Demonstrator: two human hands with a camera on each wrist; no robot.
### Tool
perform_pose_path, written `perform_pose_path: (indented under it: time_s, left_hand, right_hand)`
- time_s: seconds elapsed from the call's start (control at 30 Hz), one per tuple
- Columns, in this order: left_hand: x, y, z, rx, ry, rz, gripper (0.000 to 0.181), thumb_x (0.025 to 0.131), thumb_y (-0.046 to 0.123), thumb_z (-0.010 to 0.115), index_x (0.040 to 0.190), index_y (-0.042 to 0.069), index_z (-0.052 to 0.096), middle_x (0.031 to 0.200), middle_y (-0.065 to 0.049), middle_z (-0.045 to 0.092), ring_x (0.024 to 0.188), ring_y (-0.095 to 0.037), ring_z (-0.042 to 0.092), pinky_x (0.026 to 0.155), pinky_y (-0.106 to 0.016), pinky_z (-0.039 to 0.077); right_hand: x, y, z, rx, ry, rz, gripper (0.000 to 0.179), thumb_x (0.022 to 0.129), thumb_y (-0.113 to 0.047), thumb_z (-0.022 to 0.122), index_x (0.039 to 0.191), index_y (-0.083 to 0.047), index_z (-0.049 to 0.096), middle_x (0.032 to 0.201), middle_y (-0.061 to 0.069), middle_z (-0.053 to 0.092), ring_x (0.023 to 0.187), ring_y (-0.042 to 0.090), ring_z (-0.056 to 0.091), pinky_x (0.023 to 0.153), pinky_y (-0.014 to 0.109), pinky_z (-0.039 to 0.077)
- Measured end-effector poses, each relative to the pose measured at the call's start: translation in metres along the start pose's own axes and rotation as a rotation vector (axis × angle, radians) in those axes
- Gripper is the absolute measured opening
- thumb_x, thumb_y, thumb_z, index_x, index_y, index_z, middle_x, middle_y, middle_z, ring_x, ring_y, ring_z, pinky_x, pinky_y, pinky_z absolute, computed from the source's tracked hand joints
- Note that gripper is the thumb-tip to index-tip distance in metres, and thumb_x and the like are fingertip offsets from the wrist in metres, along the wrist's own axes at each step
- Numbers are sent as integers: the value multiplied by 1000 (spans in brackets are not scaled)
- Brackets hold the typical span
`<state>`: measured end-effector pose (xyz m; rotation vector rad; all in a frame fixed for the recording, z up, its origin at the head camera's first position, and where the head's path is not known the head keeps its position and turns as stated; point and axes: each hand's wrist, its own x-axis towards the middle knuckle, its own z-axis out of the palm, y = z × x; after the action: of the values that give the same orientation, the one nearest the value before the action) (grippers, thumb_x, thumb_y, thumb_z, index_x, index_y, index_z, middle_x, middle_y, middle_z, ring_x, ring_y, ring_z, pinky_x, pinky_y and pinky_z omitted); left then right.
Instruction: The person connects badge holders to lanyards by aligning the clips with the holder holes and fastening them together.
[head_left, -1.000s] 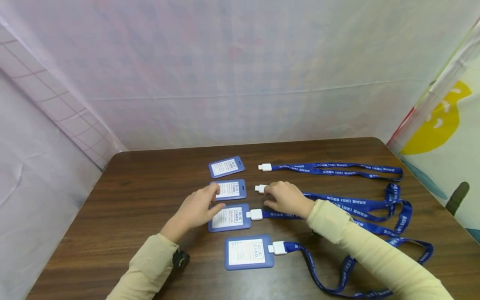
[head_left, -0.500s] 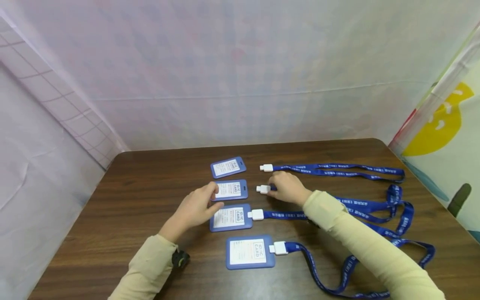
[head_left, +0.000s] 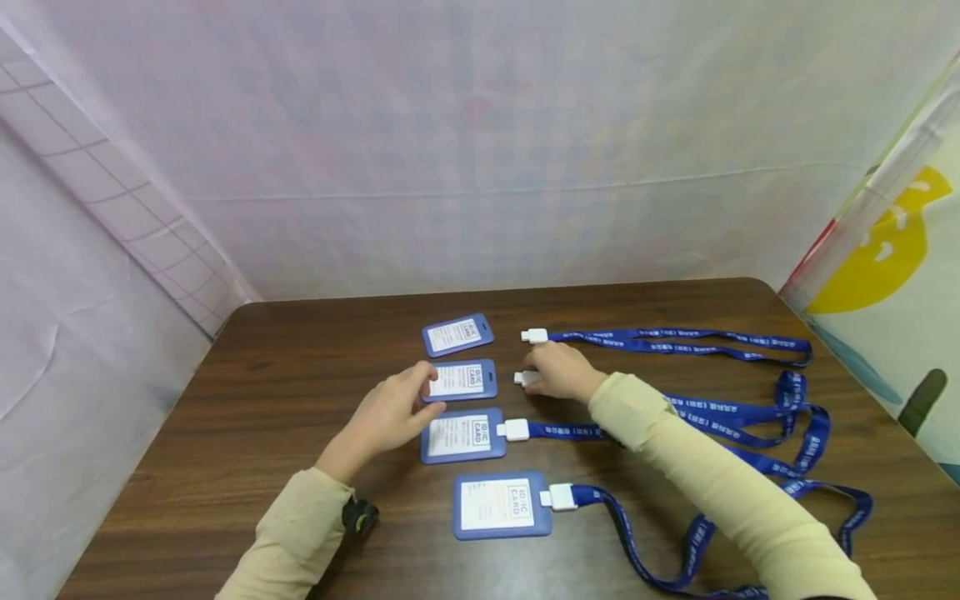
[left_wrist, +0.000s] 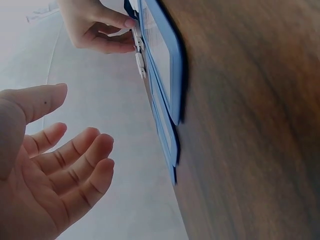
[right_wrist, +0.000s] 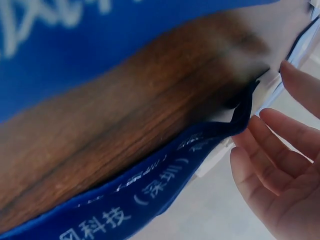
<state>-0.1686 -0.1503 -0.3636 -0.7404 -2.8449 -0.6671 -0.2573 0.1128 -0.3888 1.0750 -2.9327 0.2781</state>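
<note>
My left hand (head_left: 382, 417) hovers with relaxed, parted fingers beside the left end of a blue badge holder (head_left: 467, 379), second from the back; the left wrist view shows nothing in it. My right hand (head_left: 558, 372) has thumb and finger on either side of the white clip (head_left: 522, 378) of a blue lanyard (head_left: 708, 407). That clip lies just right of the second holder, apart from its slot. In the right wrist view, the printed strap (right_wrist: 165, 175) runs up to the fingers.
Farthest back lies another badge holder (head_left: 457, 334), its lanyard (head_left: 675, 342) apart on the right. Nearer me, two holders, one in the middle (head_left: 461, 435) and one in front (head_left: 502, 506), have clips joined to them. Looped straps spread over the brown table (head_left: 262, 400). A curtain stands behind.
My right hand first shifted back off the clip, along the strap, then came left so thumb and finger are at the clip. The left hand has barely moved.
</note>
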Motion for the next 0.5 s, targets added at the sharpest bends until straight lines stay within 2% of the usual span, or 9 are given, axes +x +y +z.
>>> perform_pose_path:
  time_s: [0.2, 0.33, 0.5]
  left_hand:
    - [2, -2, 0, -4, 11, 15, 33, 82, 20, 67, 108, 5, 51, 82, -6, 57, 64, -15, 52, 53, -25, 42]
    - [4, -3, -1, -1, 9, -3, 35, 82, 21, 67, 110, 4, 53, 85, -8, 58, 67, -18, 54, 55, -27, 45]
    - [10, -5, 1, 27, -4, -27, 35, 83, 21, 65, 111, 3, 56, 94, -11, 60, 79, -21, 58, 64, -33, 49]
  right_hand:
    - [2, -1, 2, 3, 3, 3, 12, 72, -17, 72, 80, -9, 69, 72, 0, 62, 63, 19, 58, 61, 35, 51]
    - [2, -4, 1, 9, -2, 7, 11, 72, -16, 72, 80, -7, 70, 75, 1, 65, 65, 20, 60, 62, 35, 51]
    - [1, -5, -1, -9, -8, -4, 11, 73, -15, 72, 79, -6, 70, 76, 3, 65, 66, 20, 60, 62, 34, 51]
